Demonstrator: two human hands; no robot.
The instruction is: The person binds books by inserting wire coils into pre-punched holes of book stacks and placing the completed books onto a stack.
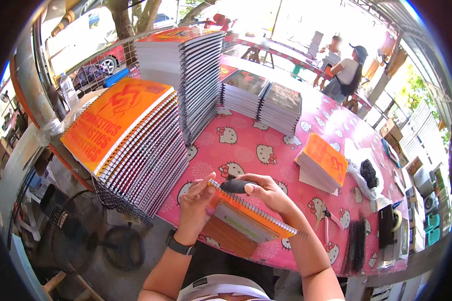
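Note:
A spiral-bound book [253, 210] with an orange edge stands tilted at the table's near edge, its coil side up. Loose coil sticks out past its right end. My left hand [197, 199] is closed, its fingertips pinching the book's left corner by the coil. My right hand [268, 193] is closed round a dark, rounded object [234, 186] that rests against the coil near that corner; its exact kind is unclear. Under the book lies a brown wooden board [231, 236]. Pink-handled pliers [328, 218] lie to the right of my right forearm.
Tall stacks of orange spiral-bound books [135, 130] stand at left, with dark-covered books [263, 98] behind. An orange book pile [322, 159], black coils [355, 246] and a tape roll [397, 221] lie on the right of the pink tablecloth [246, 145]. A fan [78, 231] stands at lower left; people sit far back.

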